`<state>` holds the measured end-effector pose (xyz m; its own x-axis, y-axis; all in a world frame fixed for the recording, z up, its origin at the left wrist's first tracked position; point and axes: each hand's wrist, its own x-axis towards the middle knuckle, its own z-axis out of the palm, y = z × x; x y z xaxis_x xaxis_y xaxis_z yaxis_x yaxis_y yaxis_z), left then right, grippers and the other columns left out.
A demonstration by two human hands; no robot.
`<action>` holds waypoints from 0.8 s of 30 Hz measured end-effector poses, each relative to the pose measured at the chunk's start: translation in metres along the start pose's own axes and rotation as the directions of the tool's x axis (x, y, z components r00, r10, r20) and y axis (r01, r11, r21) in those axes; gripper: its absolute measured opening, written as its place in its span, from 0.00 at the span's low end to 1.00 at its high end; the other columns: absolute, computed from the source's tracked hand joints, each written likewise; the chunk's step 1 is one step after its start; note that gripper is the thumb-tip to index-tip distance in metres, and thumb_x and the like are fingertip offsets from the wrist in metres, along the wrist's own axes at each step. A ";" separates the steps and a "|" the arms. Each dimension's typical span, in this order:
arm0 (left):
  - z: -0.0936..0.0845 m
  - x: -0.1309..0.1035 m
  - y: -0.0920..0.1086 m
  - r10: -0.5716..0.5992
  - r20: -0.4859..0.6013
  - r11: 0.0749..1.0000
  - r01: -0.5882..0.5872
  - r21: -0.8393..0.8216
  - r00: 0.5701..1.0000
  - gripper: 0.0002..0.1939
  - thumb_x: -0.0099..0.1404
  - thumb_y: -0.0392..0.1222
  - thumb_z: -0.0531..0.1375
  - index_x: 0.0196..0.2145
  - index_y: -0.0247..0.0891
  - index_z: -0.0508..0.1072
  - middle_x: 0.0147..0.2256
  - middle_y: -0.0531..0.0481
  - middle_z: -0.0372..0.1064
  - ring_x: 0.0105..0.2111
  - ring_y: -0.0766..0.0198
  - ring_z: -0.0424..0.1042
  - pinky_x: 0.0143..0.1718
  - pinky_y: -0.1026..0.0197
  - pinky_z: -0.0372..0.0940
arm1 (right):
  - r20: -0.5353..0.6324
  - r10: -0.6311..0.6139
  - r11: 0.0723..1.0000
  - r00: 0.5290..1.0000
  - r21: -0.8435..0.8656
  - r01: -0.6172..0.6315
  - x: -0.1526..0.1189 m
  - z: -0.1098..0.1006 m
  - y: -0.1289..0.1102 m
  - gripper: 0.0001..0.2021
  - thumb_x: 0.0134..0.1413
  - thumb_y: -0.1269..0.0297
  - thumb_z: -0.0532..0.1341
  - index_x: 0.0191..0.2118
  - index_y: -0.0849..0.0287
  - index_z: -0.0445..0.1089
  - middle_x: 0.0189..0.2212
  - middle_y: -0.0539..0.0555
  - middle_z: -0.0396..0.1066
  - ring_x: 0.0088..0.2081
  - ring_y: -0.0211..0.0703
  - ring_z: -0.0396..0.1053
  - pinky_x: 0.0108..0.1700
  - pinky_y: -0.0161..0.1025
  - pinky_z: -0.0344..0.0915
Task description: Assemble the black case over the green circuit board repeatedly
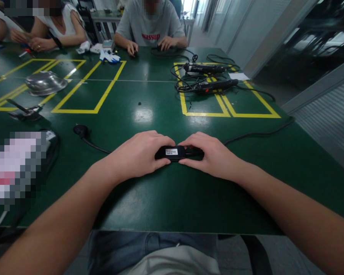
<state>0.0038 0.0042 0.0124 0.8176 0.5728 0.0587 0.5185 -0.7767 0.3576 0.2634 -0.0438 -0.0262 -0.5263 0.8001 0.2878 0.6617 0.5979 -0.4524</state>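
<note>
Two bare hands work over a green table (149, 210), near its front edge. Between them lies a small black block (175, 153), its long side running left to right and a white printed label (171, 152) facing the viewer. The left hand (145, 152) has its thumb and fingers clamped on the block's left part, thumb on the near side. The right hand (215, 154) is closed around a black connector (194, 152) at the block's right end, its fingertips reaching the block; how fully the two parts are joined cannot be told. A black plug (80, 130) lies beyond the left forearm, its cord (97, 148) passing out of sight behind the left wrist. A black cable (258, 134) runs from behind the right hand toward the table's right edge. Farther back, two black handheld tools (206, 68) with coiled leads lie across yellow tape outlines (202, 114); a metal bowl (46, 83) stands at left. A person in a grey shirt (150, 25) sits opposite.
</note>
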 end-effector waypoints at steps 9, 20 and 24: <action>-0.001 0.000 0.001 -0.023 0.007 0.999 0.022 0.026 1.000 0.16 0.70 0.42 0.71 0.55 0.42 0.82 0.44 0.48 0.83 0.43 0.54 0.81 0.45 0.56 0.70 | 0.004 -0.005 0.999 1.000 -0.039 0.005 -0.001 0.001 -0.002 0.12 0.66 0.61 0.72 0.51 0.58 0.77 0.43 0.58 0.82 0.44 0.54 0.77 0.46 0.49 0.72; -0.001 -0.001 0.000 -0.017 0.008 0.999 0.016 0.041 1.000 0.16 0.70 0.41 0.72 0.54 0.43 0.82 0.45 0.48 0.83 0.45 0.53 0.81 0.46 0.56 0.70 | 0.005 -0.007 0.997 1.000 -0.071 0.008 -0.001 0.002 -0.002 0.13 0.66 0.60 0.72 0.52 0.58 0.77 0.44 0.59 0.82 0.44 0.55 0.77 0.48 0.50 0.72; -0.002 0.000 0.001 -0.020 0.017 0.999 0.019 0.045 1.000 0.16 0.70 0.42 0.71 0.54 0.42 0.82 0.45 0.48 0.83 0.45 0.53 0.81 0.46 0.55 0.70 | 0.007 -0.026 0.996 1.000 -0.091 0.026 0.000 0.002 -0.002 0.14 0.66 0.59 0.71 0.52 0.59 0.77 0.44 0.60 0.82 0.44 0.56 0.77 0.47 0.51 0.73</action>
<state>0.0040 0.0039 0.0149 0.8110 0.5839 0.0356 0.5450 -0.7763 0.3168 0.2611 -0.0453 -0.0271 -0.5466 0.7842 0.2935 0.6936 0.6204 -0.3660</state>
